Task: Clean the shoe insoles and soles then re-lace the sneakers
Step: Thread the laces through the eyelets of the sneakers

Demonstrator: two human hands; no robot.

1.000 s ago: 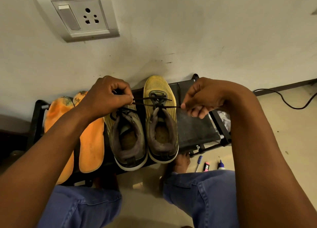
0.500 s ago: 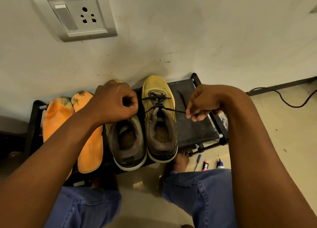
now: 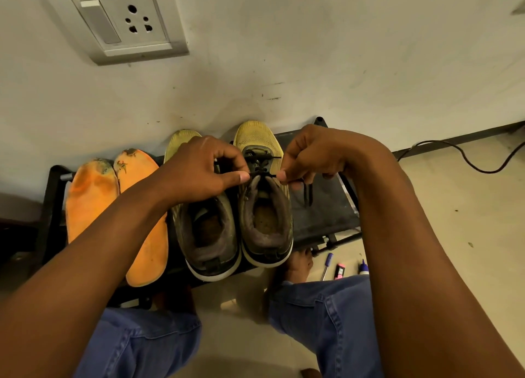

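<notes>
Head view: black lace (image 3: 262, 176) is being pinched by left hand (image 3: 200, 168) & right hand (image 3: 308, 157) fingertips over right sneaker (image 3: 265, 207); tension should be kept even btwn fingers.

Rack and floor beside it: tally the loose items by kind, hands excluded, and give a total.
Sneakers: 2, left sneaker and right sneaker
Orange insoles: 2, outer insole and inner insole
Black lace: 1
Pen: 1
Pink marker: 1
Small bottle: 1
Total: 8
</notes>
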